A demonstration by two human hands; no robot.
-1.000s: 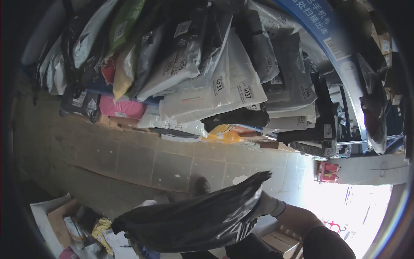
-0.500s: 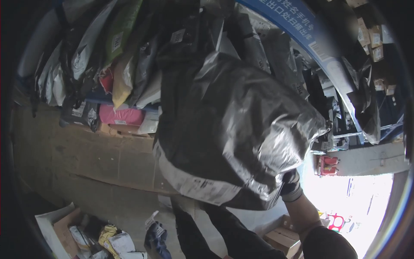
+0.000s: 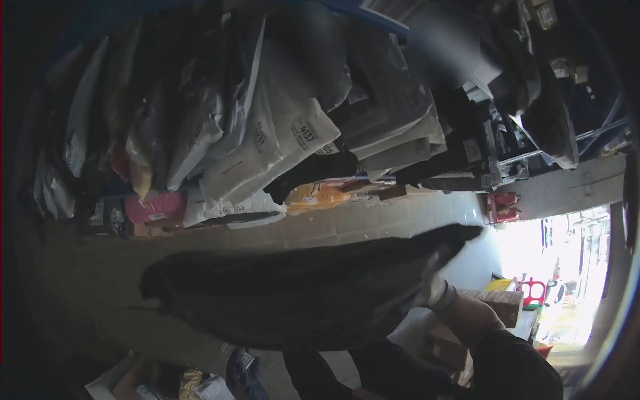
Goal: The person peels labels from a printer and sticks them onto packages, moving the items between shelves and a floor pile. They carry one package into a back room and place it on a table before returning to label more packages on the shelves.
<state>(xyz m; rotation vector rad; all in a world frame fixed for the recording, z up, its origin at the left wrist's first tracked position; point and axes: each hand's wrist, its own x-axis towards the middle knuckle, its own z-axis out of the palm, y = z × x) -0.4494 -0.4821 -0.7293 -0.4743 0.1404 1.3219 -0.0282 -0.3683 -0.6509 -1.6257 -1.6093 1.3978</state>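
Note:
A big black plastic parcel bag (image 3: 293,290) hangs stretched sideways in front of my legs, partly smeared by motion. At its right end, my right hand (image 3: 435,292) grips the plastic; it wears a light-coloured glove, and its fingers are mostly hidden by the bag. Nowhere in the picture does my left hand show. Beyond the bag is a row of hanging parcel bags, among them a white one (image 3: 303,133) marked 4137 and a grey one (image 3: 390,100).
A pink parcel (image 3: 155,207) and an orange one (image 3: 317,195) lie low under the rack. Red fire extinguishers (image 3: 503,207) stand near the bright doorway. Cardboard boxes (image 3: 448,347) are beside my legs. At bottom left are small parcels (image 3: 213,387) and a dark blue package (image 3: 245,373).
The black bag has come down from in front of the rack and turned flatter, uncovering the hanging parcels. My right hand still grips it, now slightly lower and further left.

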